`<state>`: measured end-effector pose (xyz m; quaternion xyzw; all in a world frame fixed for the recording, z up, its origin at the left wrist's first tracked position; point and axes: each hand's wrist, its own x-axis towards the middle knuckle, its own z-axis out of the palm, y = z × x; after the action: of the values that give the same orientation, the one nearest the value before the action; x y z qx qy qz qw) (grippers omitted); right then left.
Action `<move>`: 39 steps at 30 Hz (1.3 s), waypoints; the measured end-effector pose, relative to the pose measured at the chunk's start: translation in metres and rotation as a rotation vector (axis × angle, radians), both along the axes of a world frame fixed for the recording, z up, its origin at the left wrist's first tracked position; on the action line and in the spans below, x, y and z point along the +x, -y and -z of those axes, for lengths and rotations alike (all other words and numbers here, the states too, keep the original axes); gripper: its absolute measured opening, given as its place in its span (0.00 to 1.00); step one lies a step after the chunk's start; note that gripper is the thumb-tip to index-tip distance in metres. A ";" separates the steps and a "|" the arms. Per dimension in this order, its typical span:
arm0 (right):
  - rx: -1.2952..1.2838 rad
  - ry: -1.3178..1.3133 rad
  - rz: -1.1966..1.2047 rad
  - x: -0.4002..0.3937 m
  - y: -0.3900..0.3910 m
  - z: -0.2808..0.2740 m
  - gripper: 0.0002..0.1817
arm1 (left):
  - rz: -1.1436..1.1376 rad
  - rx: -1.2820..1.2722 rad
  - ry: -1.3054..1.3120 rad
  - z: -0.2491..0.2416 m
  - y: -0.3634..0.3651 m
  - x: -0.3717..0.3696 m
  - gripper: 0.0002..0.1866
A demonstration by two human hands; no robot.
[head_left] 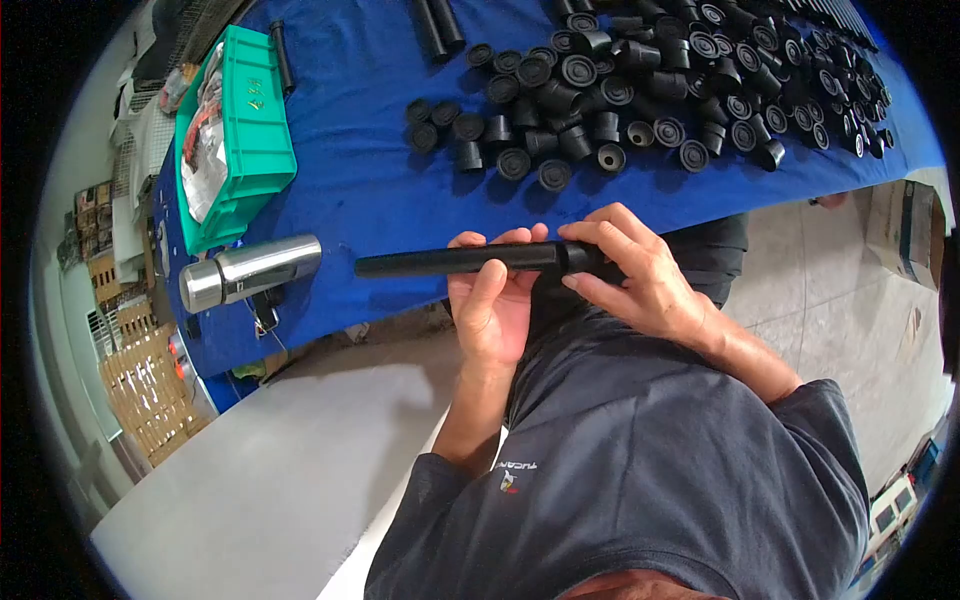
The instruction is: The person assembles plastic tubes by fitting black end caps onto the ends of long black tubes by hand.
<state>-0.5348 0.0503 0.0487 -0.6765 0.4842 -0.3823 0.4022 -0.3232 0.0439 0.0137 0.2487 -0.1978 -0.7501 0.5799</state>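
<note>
Currently, at the near edge of the blue cloth-covered table (350,150), the left hand (490,315) is cradling a long, black cylindrical tube (430,262) while the right hand's (652,278) fingers are grasping its short black end piece (576,258), seemingly for fitting, which is calling for straight alignment.

A long, slender, straight black tube (430,262) with a smooth, faintly shiny surface is held crosswise, close to level, in the left hand (492,300), its left end out over the blue-covered tabletop (345,190) and its right end past the near edge. At that right end a short, round black cap (576,258), slightly wider than the tube, sits in line with it between the fingertips of the right hand (640,270); a seam shows where they meet, but how far the cap is seated cannot be told.
</note>
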 end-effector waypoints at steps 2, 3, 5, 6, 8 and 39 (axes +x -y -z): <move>0.013 0.021 0.015 0.001 0.000 0.000 0.24 | -0.022 0.000 0.049 -0.006 -0.002 -0.004 0.17; 0.011 0.025 0.012 0.001 0.000 0.000 0.24 | -0.032 0.000 0.072 -0.008 -0.002 -0.006 0.18; 0.005 0.033 0.003 0.001 0.002 0.001 0.24 | -0.031 -0.020 0.092 -0.011 -0.003 -0.010 0.18; 0.006 0.047 -0.003 0.001 0.002 0.002 0.24 | -0.033 -0.032 0.103 -0.012 -0.003 -0.011 0.19; 0.009 0.076 -0.016 0.001 0.001 0.004 0.24 | -0.040 -0.030 0.123 -0.015 -0.003 -0.012 0.18; 0.194 0.125 0.053 0.007 0.006 0.011 0.22 | 0.114 0.002 0.125 0.026 0.022 -0.001 0.23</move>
<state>-0.5274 0.0445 0.0381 -0.5963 0.5106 -0.3856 0.4848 -0.3241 0.0224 -0.0127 0.2838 -0.2466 -0.7651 0.5228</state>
